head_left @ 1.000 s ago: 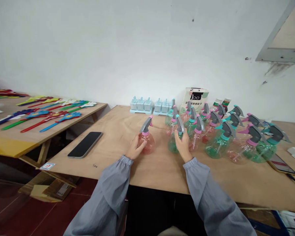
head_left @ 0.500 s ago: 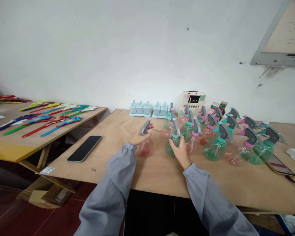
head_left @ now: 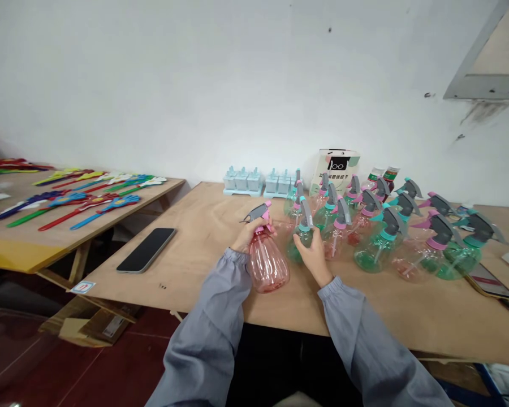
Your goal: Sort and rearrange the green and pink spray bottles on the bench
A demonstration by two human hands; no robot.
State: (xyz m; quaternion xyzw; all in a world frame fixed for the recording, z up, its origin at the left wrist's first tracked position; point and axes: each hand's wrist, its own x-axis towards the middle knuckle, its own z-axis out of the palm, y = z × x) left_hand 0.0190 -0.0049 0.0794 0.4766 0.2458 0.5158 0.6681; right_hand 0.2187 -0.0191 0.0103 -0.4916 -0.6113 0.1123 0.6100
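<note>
My left hand [head_left: 248,233] is closed round the neck of a clear pink spray bottle [head_left: 269,265] with a grey and pink trigger head. The bottle is tilted, its base towards me and to the right. My right hand [head_left: 314,254] has its thumb and fingers around a green spray bottle [head_left: 297,243] with a grey and teal head, which appears to stand upright on the table. Just right of and behind that hand, several more pink and green spray bottles [head_left: 373,249] stand close together.
A black phone [head_left: 146,250] lies left on the wooden table [head_left: 212,226]. Light blue popsicle moulds [head_left: 242,182] and a printed box [head_left: 334,169] stand at the wall. Another phone [head_left: 492,281] lies at right. The left table holds colourful hand-shaped clappers [head_left: 85,209].
My left hand has lifted and tilted the pink spray bottle, its base swinging towards me and to the right. My right hand stays around the green bottle. The view has shifted slightly.
</note>
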